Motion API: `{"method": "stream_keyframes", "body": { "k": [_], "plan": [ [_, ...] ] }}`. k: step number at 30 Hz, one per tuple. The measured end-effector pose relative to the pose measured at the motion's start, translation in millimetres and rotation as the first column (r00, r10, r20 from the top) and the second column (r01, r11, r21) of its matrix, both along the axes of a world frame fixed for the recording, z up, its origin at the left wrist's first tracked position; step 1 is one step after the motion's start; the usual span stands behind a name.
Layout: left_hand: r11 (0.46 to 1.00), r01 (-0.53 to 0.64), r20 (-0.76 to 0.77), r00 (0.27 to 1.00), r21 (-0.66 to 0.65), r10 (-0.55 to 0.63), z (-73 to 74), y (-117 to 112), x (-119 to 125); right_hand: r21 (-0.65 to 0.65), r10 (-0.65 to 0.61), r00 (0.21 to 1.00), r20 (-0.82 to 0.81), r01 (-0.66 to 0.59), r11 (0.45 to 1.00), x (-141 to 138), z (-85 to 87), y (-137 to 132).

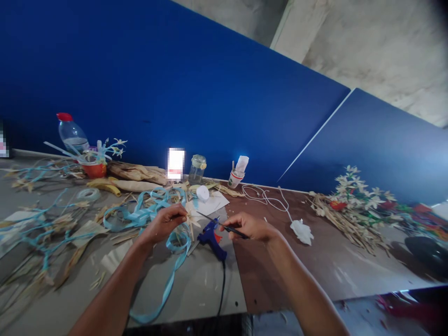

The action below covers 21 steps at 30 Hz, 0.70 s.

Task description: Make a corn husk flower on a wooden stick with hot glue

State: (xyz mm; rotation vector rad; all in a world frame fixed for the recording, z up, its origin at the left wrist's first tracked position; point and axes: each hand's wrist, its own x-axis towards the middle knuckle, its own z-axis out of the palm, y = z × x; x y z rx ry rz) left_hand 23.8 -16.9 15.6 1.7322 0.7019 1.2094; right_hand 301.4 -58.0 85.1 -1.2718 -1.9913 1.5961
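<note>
My left hand (172,217) is closed, its fingertips pinching a pale star-shaped flower (191,218) that looks made of dried husk. My right hand (250,227) grips a slim dark pointed tool (236,231); its thin tip reaches left toward the flower. Whether the tool is scissors or tweezers, I cannot tell. Just below the tool lies a blue glue gun (212,238) with an orange trigger, its black cord running to the table's front edge. Light-blue ribbon (170,280) curls on the table below and behind my left hand.
Ribbon-wrapped stems (44,247) and dried husks spread over the left side. Along the blue partition (175,84) stand a bottle (72,133), a red pot (94,169), a glass jar (197,169) and a cup (235,178). A white cable (268,198) and white flowers (357,189) lie rightward.
</note>
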Motion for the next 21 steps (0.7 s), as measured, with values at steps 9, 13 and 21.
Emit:
{"method": "stream_keyframes", "body": {
  "k": [9, 13, 21],
  "plan": [
    [0.967, -0.239, 0.002, 0.971, 0.087, 0.240, -1.9, 1.6, 3.3, 0.484, -0.467, 0.779, 0.419, 0.243, 0.841, -52.7, -27.6, 13.0],
    [0.885, -0.432, 0.034, 0.901, 0.175, 0.433, -2.0, 0.1, 5.4, 0.552, -0.465, 0.772, 0.433, 0.181, 0.814, -100.2, -36.6, 21.0],
    [0.722, -0.607, 0.011, 0.768, 0.333, 0.640, -0.8, 0.8, -0.8, 0.585, -0.420, 0.654, 0.629, -0.043, 0.810, -160.6, -59.4, 41.8]
  ]
}}
